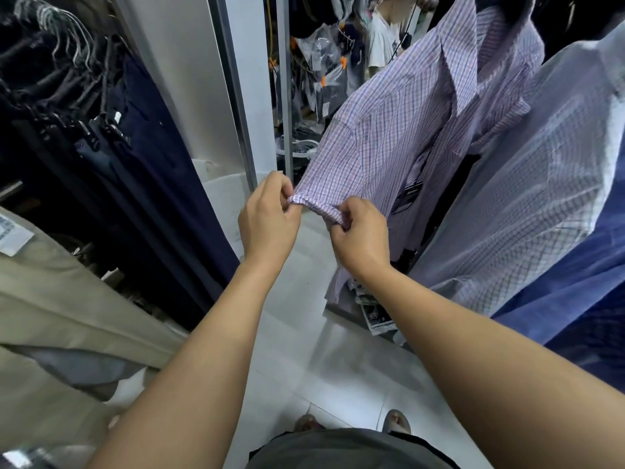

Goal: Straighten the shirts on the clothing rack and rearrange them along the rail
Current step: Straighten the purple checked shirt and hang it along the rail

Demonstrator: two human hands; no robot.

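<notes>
1. Pinches the outer end of the rolled sleeve hem (316,204) of the purple checked shirt (389,137) with the left hand (270,214), thumb and fingertips closed tight on the cloth.
2. Grips the same hem a little further along with the right hand (358,231), fingers curled round the fold from below.
3. Holds the two hands near each other but apart, probably to stretch the hem flat between them and undo the roll.
4. Holds the sleeve out and down, away from the shirt's front, which likely gives room to work without creasing the body of the garment.
5. Leaves the shirt hanging at upper right from what looks like a black hanger (500,3); cannot see the rail itself.
6. Shows that shirt pressed against a pale blue checked shirt (541,184) on its right, with a darker blue garment (588,282) beyond; judging by that crowding, has not yet spaced them along the rail.
7. Touches nothing on the left, where navy trousers (145,157) hang from clip hangers above a beige garment (50,299).
8. Calls next, most likely, for smoothing the sleeve down beside the shirt before sliding the hanger.
</notes>
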